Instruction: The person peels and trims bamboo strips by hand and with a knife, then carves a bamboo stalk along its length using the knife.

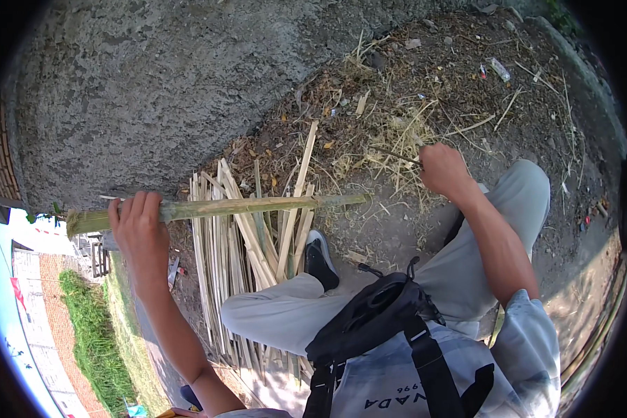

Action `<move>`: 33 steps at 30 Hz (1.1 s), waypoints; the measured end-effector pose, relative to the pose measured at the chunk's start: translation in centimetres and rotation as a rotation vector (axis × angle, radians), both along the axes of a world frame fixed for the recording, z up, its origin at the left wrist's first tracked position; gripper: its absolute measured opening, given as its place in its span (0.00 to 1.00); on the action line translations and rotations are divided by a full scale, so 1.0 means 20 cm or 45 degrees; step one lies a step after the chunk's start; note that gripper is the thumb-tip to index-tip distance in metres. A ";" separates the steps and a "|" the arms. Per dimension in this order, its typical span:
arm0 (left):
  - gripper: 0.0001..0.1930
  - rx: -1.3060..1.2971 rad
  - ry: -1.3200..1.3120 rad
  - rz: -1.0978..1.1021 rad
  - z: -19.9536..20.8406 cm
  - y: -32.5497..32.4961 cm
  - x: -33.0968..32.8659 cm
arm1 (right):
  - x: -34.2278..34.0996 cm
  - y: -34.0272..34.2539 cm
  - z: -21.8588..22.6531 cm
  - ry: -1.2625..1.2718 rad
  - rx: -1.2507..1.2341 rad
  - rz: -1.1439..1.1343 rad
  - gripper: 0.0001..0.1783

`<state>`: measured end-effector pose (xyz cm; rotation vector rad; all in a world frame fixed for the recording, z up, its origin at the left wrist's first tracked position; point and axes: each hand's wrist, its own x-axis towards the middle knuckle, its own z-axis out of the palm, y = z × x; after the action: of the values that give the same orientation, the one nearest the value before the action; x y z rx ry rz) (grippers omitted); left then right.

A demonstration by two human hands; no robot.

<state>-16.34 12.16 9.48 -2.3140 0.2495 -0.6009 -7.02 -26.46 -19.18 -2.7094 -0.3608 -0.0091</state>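
In the head view, two bare hands hold two things, one apiece. The left hand point(143, 226) is closed around one long greenish bamboo length point(237, 206), near its thicker end. That single length runs nearly level from the hand toward the middle, its thinner tip just short of the straw-like shavings. The right hand point(444, 171) grips one thin, dark blade-like tool point(396, 155), its free end pointing left over the shavings; blade and bamboo are apart.

Behind the bamboo, one pile of pale strips point(223, 258) lies on the ground point(376, 244); they overlap too much for an exact count, certainly more than ten. Two broader strips rise apart from the rest, beside one dark shoe point(319, 261) with a grey toe. Whether the bamboo touches the pile I cannot tell.

One heap of shavings point(404, 136) spreads near the ground's upper edge, where one rough grey wall point(174, 83) borders it. One black bag point(369, 313) sits at the person's waist.
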 end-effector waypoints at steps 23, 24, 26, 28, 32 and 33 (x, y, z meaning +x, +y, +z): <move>0.23 -3.064 -0.388 -0.173 -0.63 0.41 0.02 | -0.01 0.01 -0.01 0.004 0.019 0.008 0.05; 0.22 -3.273 -0.517 -0.219 -0.69 0.35 0.03 | -0.01 0.02 -0.02 0.011 0.006 0.006 0.05; 0.24 -3.481 -0.659 -0.261 -0.76 0.34 0.03 | 0.00 0.02 -0.03 0.023 -0.010 0.006 0.06; 0.26 -3.652 -1.064 -0.333 -0.81 0.39 0.02 | 0.00 0.02 -0.04 -0.020 0.004 0.012 0.06; 0.24 -3.597 -0.405 -0.878 -0.87 0.52 0.04 | -0.03 0.05 -0.03 0.007 0.003 -0.059 0.08; 0.24 -3.567 -0.583 -0.691 -0.86 0.51 0.06 | -0.05 0.07 0.00 0.061 -0.006 -0.116 0.09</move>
<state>-15.05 22.38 -7.71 -3.9230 -0.9834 -3.2046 -8.08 -25.03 -19.23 -2.7230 -0.2232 0.0311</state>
